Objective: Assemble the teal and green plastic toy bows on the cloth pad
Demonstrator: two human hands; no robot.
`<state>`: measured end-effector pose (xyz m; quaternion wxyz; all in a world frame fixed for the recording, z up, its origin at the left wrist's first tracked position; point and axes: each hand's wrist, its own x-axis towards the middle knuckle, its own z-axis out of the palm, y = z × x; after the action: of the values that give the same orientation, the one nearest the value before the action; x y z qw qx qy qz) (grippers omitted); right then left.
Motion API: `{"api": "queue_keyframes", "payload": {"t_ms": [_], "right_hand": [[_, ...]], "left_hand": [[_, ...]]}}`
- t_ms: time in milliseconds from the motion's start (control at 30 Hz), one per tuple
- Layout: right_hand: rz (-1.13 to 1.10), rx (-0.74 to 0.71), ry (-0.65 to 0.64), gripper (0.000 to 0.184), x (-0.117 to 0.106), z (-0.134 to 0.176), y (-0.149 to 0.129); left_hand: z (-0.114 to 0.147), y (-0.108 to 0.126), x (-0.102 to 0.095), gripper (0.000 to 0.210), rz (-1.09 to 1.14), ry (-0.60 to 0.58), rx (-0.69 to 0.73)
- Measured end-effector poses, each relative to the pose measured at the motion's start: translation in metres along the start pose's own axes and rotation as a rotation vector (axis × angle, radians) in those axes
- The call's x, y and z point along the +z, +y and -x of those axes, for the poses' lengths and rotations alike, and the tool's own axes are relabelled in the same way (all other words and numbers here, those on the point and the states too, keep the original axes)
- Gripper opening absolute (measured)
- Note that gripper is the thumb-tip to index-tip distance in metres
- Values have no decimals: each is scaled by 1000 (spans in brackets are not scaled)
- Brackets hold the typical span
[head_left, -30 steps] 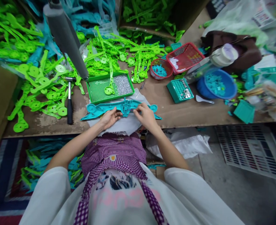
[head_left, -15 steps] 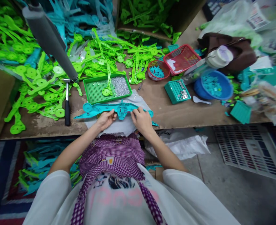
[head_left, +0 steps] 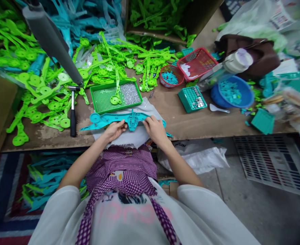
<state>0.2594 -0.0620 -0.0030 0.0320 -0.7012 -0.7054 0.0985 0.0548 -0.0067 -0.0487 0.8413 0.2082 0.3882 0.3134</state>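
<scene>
A long turquoise plastic part (head_left: 109,119) with a ribbed block at its middle lies crosswise on a pale cloth (head_left: 131,137) near the table's front edge. My left hand (head_left: 116,130) is closed on its lower edge, thumb and fingers pinched just left of the block. Over the right half bends my right hand (head_left: 155,130), its fingertips pinched together beside the block. Whatever those fingertips hold is too small or hidden to make out. Directly behind the part stands a green tray (head_left: 101,97) with small silvery pieces and one lime-green plastic arm (head_left: 116,98) in it.
A hammer (head_left: 73,115) lies at left, beside heaped lime-green arms (head_left: 48,90). A grey hanging tool (head_left: 55,44) slants down above them. At right are a teal box of metal pieces (head_left: 188,102), red baskets (head_left: 170,85), a blue bowl (head_left: 249,97) and a white spoon (head_left: 218,109).
Both hands stay at the same places on the turquoise part, with only a very slight shift of the right fingers. The view has moved a little.
</scene>
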Motion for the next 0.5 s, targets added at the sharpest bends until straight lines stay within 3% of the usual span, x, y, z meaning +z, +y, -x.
{"api": "queue_keyframes", "payload": {"t_ms": [200,400,500], "right_hand": [[38,-98,35,35,2,2,-7],[-104,-88,116,31,8,-1,-4],[-144,-161,98,29,11,-1,-1]], "left_hand": [[1,0,-1,26,-51,-26,4],[5,3,0,25,-60,-58,-11],[5,4,2,23,-22,-34,12]]}}
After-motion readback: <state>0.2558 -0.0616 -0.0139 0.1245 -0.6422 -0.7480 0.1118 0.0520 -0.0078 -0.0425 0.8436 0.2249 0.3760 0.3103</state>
